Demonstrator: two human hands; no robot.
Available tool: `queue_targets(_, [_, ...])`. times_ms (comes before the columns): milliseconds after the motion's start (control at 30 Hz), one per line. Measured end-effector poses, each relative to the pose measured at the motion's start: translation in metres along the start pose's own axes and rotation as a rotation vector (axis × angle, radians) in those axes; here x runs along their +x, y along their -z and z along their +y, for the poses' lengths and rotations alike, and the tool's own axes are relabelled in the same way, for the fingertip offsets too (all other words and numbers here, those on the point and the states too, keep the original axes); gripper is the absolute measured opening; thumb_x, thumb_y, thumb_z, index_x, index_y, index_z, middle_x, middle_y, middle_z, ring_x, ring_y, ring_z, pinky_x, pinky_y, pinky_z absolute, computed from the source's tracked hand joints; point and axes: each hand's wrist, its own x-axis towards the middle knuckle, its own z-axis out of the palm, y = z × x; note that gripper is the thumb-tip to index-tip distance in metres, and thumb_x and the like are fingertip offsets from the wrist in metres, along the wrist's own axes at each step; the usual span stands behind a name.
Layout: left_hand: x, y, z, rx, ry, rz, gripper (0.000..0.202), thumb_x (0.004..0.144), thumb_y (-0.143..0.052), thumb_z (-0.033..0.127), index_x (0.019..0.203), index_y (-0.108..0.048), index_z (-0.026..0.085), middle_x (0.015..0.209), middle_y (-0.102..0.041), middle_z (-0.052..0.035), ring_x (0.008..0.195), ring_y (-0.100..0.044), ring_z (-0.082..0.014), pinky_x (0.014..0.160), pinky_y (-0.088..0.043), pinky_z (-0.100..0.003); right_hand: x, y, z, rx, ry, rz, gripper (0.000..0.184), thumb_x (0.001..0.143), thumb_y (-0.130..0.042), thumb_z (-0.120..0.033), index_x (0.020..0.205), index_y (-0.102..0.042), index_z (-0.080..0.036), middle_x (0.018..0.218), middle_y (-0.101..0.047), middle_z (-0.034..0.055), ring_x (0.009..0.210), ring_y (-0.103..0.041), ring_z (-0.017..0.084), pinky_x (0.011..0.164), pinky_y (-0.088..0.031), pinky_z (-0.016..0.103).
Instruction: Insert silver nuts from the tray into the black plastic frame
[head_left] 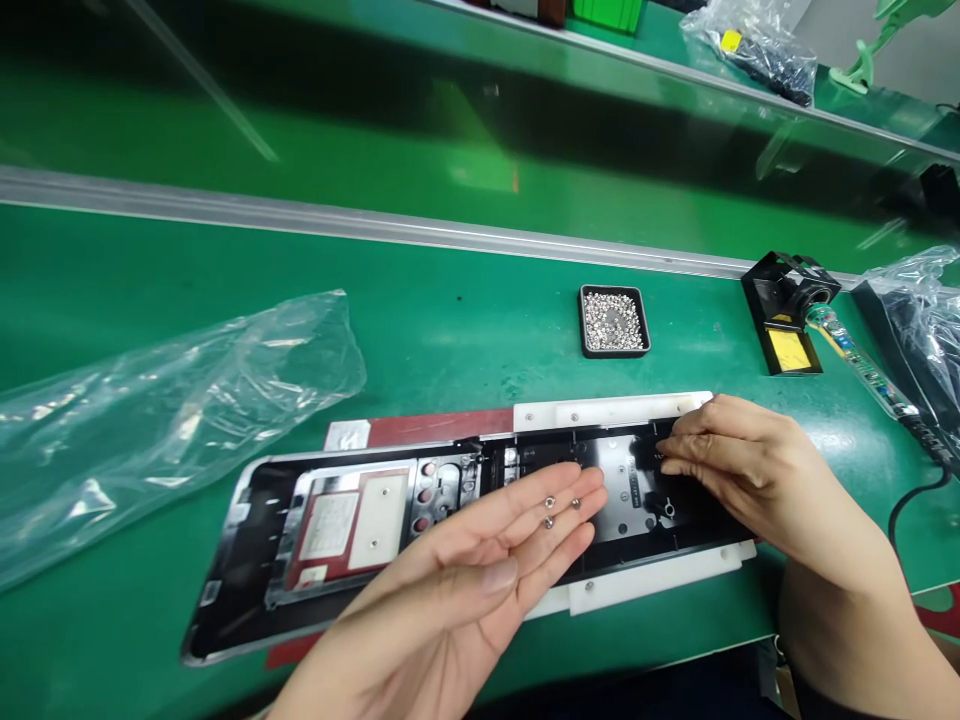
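One green table (465, 300) carries everything. One long black panel (360, 530) lies in a white fixture (600, 410) along the near edge. One clear plastic bag (165, 400) sprawls toward the left edge. One black tray of nuts (613, 320) sits behind the panel. My left hand (480, 570), palm up with its grip spread, cradles three small nuts (559, 508). My right hand (742, 470) has its grip pressed together, fingertips on the panel's right end.

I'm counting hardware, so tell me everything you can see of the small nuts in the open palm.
Three small nuts lie loose on the fingers of the left hand, which is held flat, palm up, above the long black panel. They look like shiny silver metal, round with a centre hole. Nothing clamps them; two lie close together, one slightly apart.
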Motion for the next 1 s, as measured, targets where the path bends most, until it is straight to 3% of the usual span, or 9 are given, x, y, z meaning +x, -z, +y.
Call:
queue_targets(233, [0.0,-0.002,0.001,0.063,-0.002,0.032,0.04,0.092,-0.045,0.016,0.132,-0.05,0.014,0.14,-0.041,-0.0085,0.136,-0.027,-0.0305,0.113,-0.038,-0.036,-0.003,0.007,-0.009,-0.093,0.025,0.001,0.012,0.103,-0.05,-0.007,0.102,-0.062,-0.008,0.097,-0.053,0.0071,0.086,-0.051,0.019,0.077,-0.042,0.032])
queue_targets(367, [-0.002,-0.004,0.001,0.059,-0.018,-0.034,0.04,0.093,-0.044,0.016,0.132,-0.051,0.014,0.141,-0.041,-0.0091,0.136,-0.027,-0.0291,0.113,-0.037,-0.034,-0.005,0.003,-0.012,-0.2,0.035,-0.034,0.019,0.105,-0.044,-0.009,0.1,-0.062,-0.007,0.096,-0.053,0.0074,0.085,-0.05,0.02,0.077,-0.042,0.036])
queue_targets(467, [-0.003,-0.004,-0.001,0.072,-0.007,-0.047,0.04,0.092,-0.045,0.014,0.131,-0.051,0.015,0.139,-0.043,-0.01,0.135,-0.029,-0.0288,0.112,-0.037,-0.033,-0.007,0.0,-0.02,-0.115,0.047,0.035,0.013,0.101,-0.05,-0.004,0.106,-0.062,-0.007,0.1,-0.053,0.0088,0.089,-0.051,0.02,0.078,-0.042,0.035])
queue_targets(533, [-0.003,-0.003,-0.002,0.087,0.005,-0.053,0.041,0.091,-0.046,0.013,0.131,-0.051,0.015,0.137,-0.045,-0.0102,0.134,-0.031,-0.0291,0.113,-0.036,-0.034,-0.007,-0.004,-0.028,-0.002,0.054,0.066,0.02,0.097,-0.054,0.0,0.114,-0.06,-0.008,0.105,-0.052,0.0101,0.093,-0.052,0.021,0.079,-0.043,0.035])
queue_targets(667, [-0.004,-0.003,-0.004,0.093,0.029,-0.091,0.042,0.092,-0.047,0.016,0.133,-0.049,0.016,0.139,-0.043,-0.0093,0.135,-0.029,-0.0288,0.115,-0.032,-0.034,-0.002,-0.017,-0.041,0.141,0.114,0.041,0.023,0.1,-0.047,-0.002,0.12,-0.057,-0.006,0.107,-0.051,0.0116,0.094,-0.051,0.021,0.079,-0.046,0.034])
queue_targets(867, [-0.006,-0.006,-0.003,0.119,0.089,-0.101,0.042,0.09,-0.056,0.023,0.132,-0.051,0.021,0.139,-0.044,-0.0051,0.135,-0.031,-0.0253,0.114,-0.034,-0.029,0.004,-0.033,-0.045,0.132,0.129,0.096,0.019,0.101,-0.047,-0.004,0.118,-0.057,-0.005,0.104,-0.051,0.0117,0.089,-0.051,0.02,0.071,-0.045,0.031])
queue_targets(1000, [-0.009,-0.004,-0.004,0.166,0.089,-0.065,0.044,0.089,-0.057,0.022,0.132,-0.05,0.022,0.139,-0.044,-0.0049,0.135,-0.032,-0.0255,0.114,-0.033,-0.03,0.002,-0.035,-0.045,0.094,0.085,0.04,0.02,0.103,-0.044,-0.006,0.12,-0.055,-0.006,0.105,-0.05,0.0115,0.091,-0.05,0.021,0.071,-0.043,0.032])
